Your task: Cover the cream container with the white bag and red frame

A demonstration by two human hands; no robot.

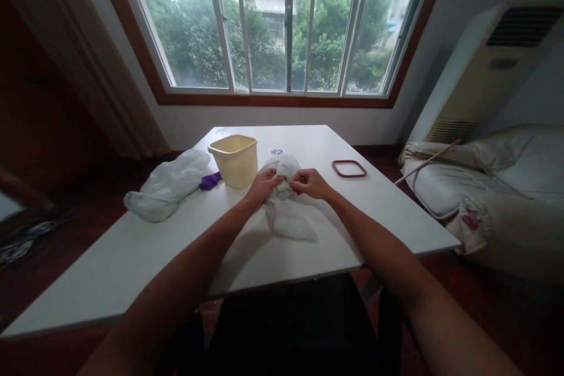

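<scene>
Both my hands meet over the middle of the white table. My left hand and my right hand are closed on a thin white plastic bag, pinching its upper part between them. The rest of the bag lies crumpled and flat on the table below my hands. Just left of my left hand stands a pale yellow plastic bin, upright and open at the top.
Another crumpled clear plastic bag lies at the table's left, with a small purple thing beside the bin. A dark red rectangular ring lies at the right. Beyond the table are a white sofa, an air conditioner and a window.
</scene>
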